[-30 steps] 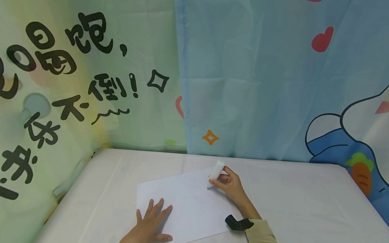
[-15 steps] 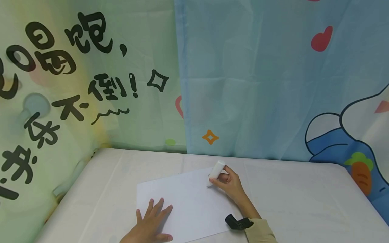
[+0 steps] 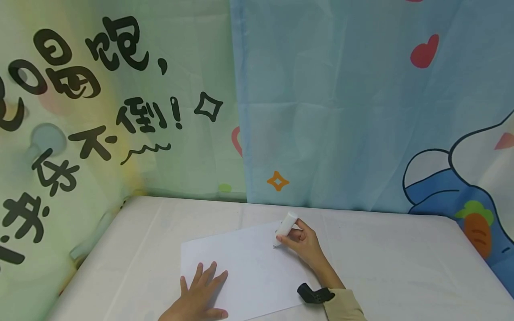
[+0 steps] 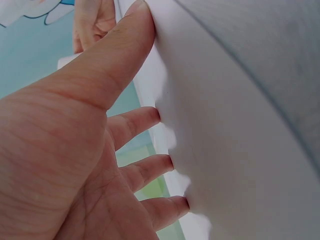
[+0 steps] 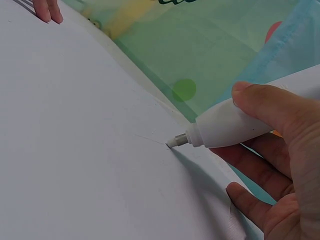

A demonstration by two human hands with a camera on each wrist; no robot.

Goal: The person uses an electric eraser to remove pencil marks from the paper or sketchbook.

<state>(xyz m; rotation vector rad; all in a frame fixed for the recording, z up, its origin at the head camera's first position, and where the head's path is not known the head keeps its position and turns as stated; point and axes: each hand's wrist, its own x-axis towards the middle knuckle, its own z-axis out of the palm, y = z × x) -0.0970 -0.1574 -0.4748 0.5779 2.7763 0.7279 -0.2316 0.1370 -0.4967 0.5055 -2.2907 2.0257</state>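
My right hand (image 3: 307, 247) pinches a thick white electric eraser (image 3: 286, 225) between thumb and fingers, its body leaning up and away. In the right wrist view, its small white tip (image 5: 172, 143), set in a metal collar, meets the paper at faint thin pencil lines (image 5: 149, 139). Below it lies the white sheet of paper (image 3: 245, 258), turned slightly askew. My left hand (image 3: 201, 292) rests on the sheet's left part with fingers spread. In the left wrist view, the left fingertips (image 4: 167, 162) press on the paper and the thumb is stretched out.
A white cloth covers the table (image 3: 381, 254). Printed curtains hang behind it and along its left side, the blue curtain (image 3: 321, 111) at the back. A black wrist device (image 3: 315, 295) sits by the right sleeve (image 3: 343, 305), over the paper's near right corner.
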